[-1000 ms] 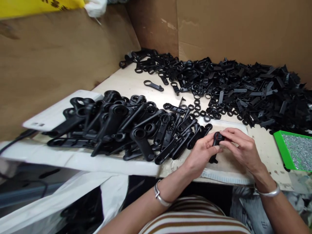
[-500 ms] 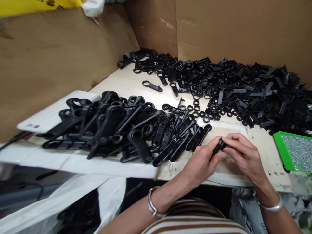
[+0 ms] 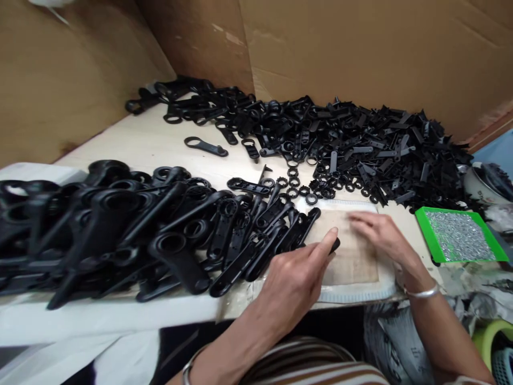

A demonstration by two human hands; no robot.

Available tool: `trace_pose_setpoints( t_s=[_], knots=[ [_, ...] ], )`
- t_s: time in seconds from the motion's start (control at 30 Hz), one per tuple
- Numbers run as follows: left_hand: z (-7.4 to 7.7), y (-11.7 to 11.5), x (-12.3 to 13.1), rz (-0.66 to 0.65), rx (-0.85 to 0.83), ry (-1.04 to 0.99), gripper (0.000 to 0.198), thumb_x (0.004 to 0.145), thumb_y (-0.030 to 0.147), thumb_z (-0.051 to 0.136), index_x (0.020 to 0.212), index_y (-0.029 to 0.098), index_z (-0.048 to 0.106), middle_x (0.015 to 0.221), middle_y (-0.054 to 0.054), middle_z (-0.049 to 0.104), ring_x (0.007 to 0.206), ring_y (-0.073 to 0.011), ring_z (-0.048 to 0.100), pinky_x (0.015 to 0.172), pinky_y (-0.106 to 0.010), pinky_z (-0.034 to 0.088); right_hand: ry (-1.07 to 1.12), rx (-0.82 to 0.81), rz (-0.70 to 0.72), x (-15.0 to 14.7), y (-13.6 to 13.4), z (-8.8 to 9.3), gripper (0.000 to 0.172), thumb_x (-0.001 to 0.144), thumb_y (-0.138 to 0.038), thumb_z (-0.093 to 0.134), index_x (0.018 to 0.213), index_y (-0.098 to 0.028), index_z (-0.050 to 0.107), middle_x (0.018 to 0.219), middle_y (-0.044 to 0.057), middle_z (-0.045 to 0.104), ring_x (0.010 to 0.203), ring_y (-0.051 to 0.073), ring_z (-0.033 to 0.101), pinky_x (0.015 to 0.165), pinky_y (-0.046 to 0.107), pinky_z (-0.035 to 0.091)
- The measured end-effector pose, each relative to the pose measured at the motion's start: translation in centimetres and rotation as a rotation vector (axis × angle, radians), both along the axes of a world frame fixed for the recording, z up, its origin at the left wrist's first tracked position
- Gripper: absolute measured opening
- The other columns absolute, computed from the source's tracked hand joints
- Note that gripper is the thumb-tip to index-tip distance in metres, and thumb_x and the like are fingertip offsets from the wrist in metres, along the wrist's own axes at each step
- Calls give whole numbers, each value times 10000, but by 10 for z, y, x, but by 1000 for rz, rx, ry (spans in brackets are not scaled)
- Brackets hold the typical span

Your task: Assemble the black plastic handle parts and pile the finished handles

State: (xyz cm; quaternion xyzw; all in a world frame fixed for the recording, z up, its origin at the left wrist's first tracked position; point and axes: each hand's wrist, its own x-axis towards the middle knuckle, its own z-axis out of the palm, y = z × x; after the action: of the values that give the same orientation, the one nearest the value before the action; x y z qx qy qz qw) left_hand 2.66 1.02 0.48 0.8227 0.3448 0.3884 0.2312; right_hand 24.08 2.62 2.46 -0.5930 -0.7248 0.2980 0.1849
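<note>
Nearest the camera, a striped shirt (image 3: 320, 369) fills the bottom edge, with a bracelet (image 3: 420, 292) on the right wrist. The left hand (image 3: 294, 280) lies over the front of the worktable (image 3: 160, 144), fingers closed around a small black plastic part (image 3: 335, 245) whose tip shows just past the forefinger, at the edge of the tan pad (image 3: 352, 256). The right hand (image 3: 380, 235) rests flat on that pad with its fingers spread loosely and nothing in them. Left of the hands lies a heap of black plastic handles (image 3: 140, 230), overlapping one another. To the right sits a green tray (image 3: 425, 235) filled with small shiny screws (image 3: 460, 235). Farther back, small black toothed rings (image 3: 304, 187) are scattered before a wide pile of flat black parts (image 3: 340, 139), and cardboard walls (image 3: 340, 48) stand behind it all.
</note>
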Motion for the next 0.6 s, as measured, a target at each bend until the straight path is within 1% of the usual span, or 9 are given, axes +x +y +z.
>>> trace_pose_setpoints(
  t_s=[0.03,0.07,0.1,0.17,0.23,0.37,0.5,0.53,0.6],
  knots=[
    [2,1,-4,52,164,48,351,952,131,446,1278,63,556,746,-44,718,565,-135,657,524,-223,484,-90,49,-69,12,8,2,370,943,-419,490,1123,-178,707,1145,114,704,1098,269,628,979,402,463],
    [4,2,-8,108,298,105,344,939,94,451,1263,61,561,861,-83,742,691,-164,703,614,-250,521,-186,105,-149,25,17,3,378,949,-362,469,1187,-152,673,1237,160,652,1200,304,565,1040,457,403],
    [5,3,-12,166,396,171,344,924,60,455,1249,61,568,977,-114,746,835,-198,722,720,-285,539,-300,154,-220,36,25,3,377,944,-316,459,1213,-139,654,1275,186,616,1240,328,527,1054,486,375],
    [6,5,-20,271,495,304,362,902,20,447,1237,57,575,1158,-144,714,1079,-264,676,914,-370,505,-469,199,-288,54,40,1,354,918,-248,465,1194,-135,656,1243,200,611,1196,347,549,1006,493,405],
    [5,7,-27,351,507,424,361,907,27,433,1238,39,577,1236,-156,683,1183,-306,621,1018,-448,435,-559,205,-293,65,51,-3,326,897,-222,483,1152,-150,672,1174,181,636,1099,332,604,931,459,453],
    [3,11,-36,473,441,596,359,952,82,388,1250,35,583,1265,-154,669,1219,-335,590,1079,-550,344,-616,215,-258,67,61,-7,284,886,-256,523,1100,-164,686,1096,142,667,993,294,640,857,409,484],
    [7,12,-39,513,382,637,429,968,76,308,1316,83,558,1324,-125,637,1257,-330,561,1091,-581,328,-465,255,-102,47,64,-6,249,878,-315,574,1064,-191,685,970,73,684,865,221,649,792,345,512],
    [7,12,-39,512,374,636,440,970,76,299,1328,97,553,1338,-119,627,1268,-327,553,1095,-586,327,-415,283,-58,38,65,-6,273,891,-326,565,1107,-193,669,983,70,677,861,210,647,790,338,520],
    [7,12,-38,504,369,623,422,980,107,323,1332,126,557,1351,-106,620,1280,-317,544,1108,-595,321,-385,342,24,19,67,-9,360,924,-340,535,1254,-211,601,1125,89,641,936,215,643,816,350,535]
  ],
)
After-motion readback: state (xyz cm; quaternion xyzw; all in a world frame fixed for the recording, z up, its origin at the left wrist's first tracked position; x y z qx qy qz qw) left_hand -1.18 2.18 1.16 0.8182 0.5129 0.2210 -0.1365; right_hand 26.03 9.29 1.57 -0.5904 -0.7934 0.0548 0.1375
